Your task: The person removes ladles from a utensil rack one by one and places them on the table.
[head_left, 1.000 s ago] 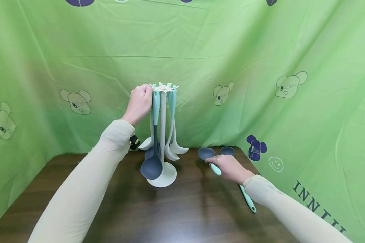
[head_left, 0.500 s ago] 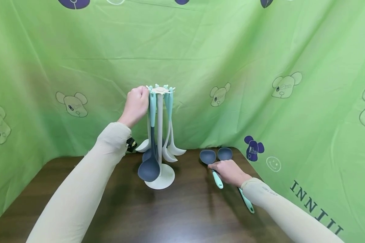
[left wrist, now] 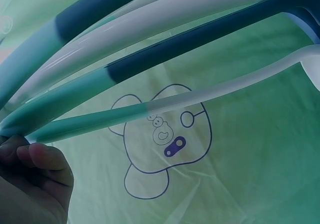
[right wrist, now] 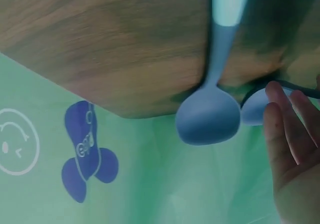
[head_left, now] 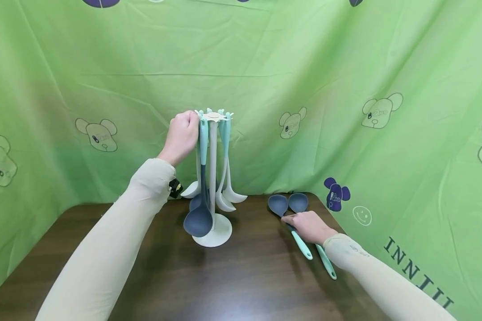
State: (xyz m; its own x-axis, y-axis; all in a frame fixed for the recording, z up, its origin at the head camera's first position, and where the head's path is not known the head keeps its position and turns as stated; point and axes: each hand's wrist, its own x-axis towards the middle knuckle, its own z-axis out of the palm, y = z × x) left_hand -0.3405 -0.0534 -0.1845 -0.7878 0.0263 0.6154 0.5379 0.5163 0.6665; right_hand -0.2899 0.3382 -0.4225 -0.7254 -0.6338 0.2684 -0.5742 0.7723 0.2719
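Observation:
My left hand (head_left: 181,133) grips the top rim of a white utensil rack (head_left: 213,156), its fingers curled beside the hooks. From the rack hang several utensils with mint handles, among them a dark ladle (head_left: 198,222) in front and white ladles (head_left: 226,203) behind. In the left wrist view, curled fingers (left wrist: 47,159) sit right at the handle ends. My right hand (head_left: 310,226) pinches a dark ladle (head_left: 278,205) by its shaft, close over the table at the right. Its mint handle points toward me. Beside it lies a second dark ladle (head_left: 298,202), partly hidden by the hand.
The brown wooden table (head_left: 241,276) ends at a green cloth (head_left: 257,62) with cartoon prints, which hangs behind and along the sides. The rack's round white base (head_left: 223,236) stands toward the back, left of the two ladles.
My right hand has moved slightly right and nearer with the ladle. The ladle's handle has swung down and toward me, lining up beside the second ladle. The left hand stays on the rack.

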